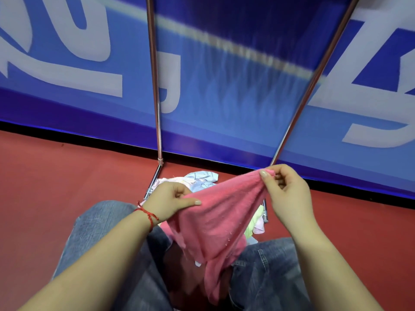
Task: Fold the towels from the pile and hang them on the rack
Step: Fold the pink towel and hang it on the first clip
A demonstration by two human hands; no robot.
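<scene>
A pink towel (pixel 219 221) hangs stretched between my two hands above my knees. My left hand (pixel 171 199) pinches its left corner between thumb and fingers. My right hand (pixel 285 187) pinches the right corner, held a little higher. The towel's lower part droops down between my legs. Behind it, a pile of pale towels (pixel 197 179) in light blue, pink and yellow lies on the floor at the foot of the rack. The rack's metal uprights (pixel 155 86) rise on both sides of the pile, the right one (pixel 314 79) slanting; a blurred top bar crosses between them.
A blue banner wall (pixel 67 75) with large white letters stands right behind the rack. The floor (pixel 56 176) is red. My jeans-clad knees (pixel 98 232) fill the lower view, and a red string sits on my left wrist.
</scene>
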